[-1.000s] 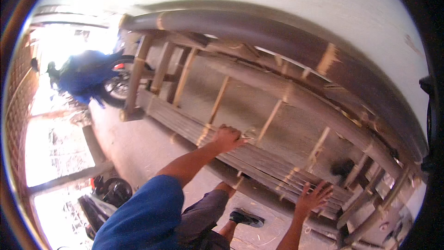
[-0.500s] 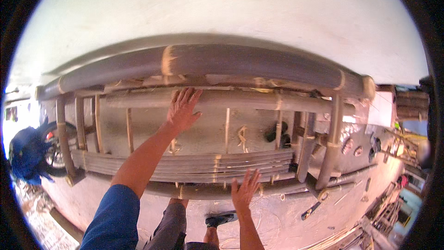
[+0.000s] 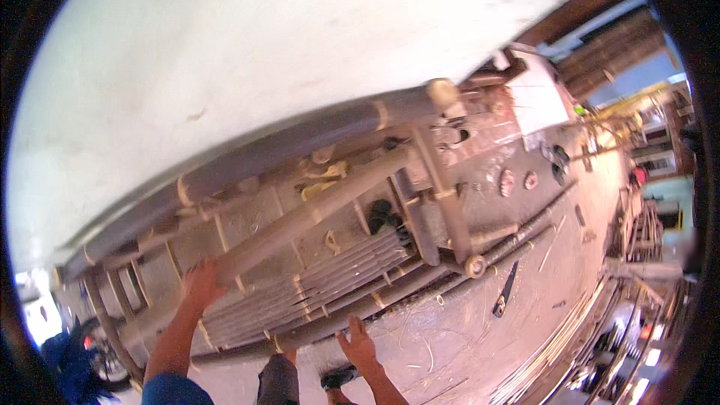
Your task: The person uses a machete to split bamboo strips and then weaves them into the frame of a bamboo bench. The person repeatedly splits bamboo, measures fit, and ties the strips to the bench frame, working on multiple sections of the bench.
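Note:
A long bamboo bench or frame made of dark, thick poles fills the middle, with a heavy top pole (image 3: 277,146) along the wall side. My left hand (image 3: 201,285) lies at the end of a paler inner pole (image 3: 315,214), its fingers blurred but seemingly stretched out over it. Below that, a seat of split bamboo slats (image 3: 300,296) runs slantwise. My right hand (image 3: 358,345) is just in front of the lower front pole (image 3: 337,319), fingers apart, holding nothing. Whether it touches the pole, I cannot tell.
A handsaw (image 3: 507,290) lies on the floor right of the frame. Long thin bamboo strips (image 3: 551,341) and a pile of wood pieces (image 3: 641,236) are farther right. Dark footwear (image 3: 382,215) shows behind the frame. Part of a motorbike (image 3: 105,356) stands at the left, below a pale wall (image 3: 247,45).
The view has swung to the right, so the frame now slants and more floor shows. In the picture, both hands sit lower and farther left. My right hand remains open.

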Demonstrator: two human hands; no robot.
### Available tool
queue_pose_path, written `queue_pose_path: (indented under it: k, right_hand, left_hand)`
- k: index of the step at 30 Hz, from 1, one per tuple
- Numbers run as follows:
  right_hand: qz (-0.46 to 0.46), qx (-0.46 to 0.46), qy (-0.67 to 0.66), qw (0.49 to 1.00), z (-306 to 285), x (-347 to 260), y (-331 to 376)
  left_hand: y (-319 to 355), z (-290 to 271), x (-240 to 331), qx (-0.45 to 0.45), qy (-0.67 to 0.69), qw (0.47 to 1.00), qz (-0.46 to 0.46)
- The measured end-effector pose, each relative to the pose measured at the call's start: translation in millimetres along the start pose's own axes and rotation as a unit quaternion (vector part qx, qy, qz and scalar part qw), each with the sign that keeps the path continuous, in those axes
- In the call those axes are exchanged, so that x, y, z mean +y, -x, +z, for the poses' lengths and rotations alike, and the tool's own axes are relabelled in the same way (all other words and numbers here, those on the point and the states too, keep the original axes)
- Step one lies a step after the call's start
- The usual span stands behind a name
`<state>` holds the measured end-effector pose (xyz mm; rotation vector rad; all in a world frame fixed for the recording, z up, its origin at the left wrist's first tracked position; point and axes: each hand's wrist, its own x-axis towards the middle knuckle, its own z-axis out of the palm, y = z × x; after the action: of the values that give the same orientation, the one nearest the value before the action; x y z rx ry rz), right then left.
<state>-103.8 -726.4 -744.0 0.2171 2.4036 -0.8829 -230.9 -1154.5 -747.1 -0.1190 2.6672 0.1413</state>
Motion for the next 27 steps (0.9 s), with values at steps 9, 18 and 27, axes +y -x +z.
queue_pose_path:
  k: [9,18,27]
  right_hand:
    - [-0.218,0.028,0.006,0.976,-60.9,-162.4,-25.9]
    - [-0.549,0.245,0.042,0.798,-106.4,-338.4,58.6]
    - [-0.483,0.052,-0.095,0.869,-186.3,-323.3,172.9]
  left_hand:
    - [175.0,-164.7,-72.0,-0.097,-0.097,0.988,-0.067]
    - [309.8,-329.5,-67.3,0.168,-0.329,0.921,0.122]
    - [371.5,-457.1,75.9,0.287,-0.367,0.846,0.26]
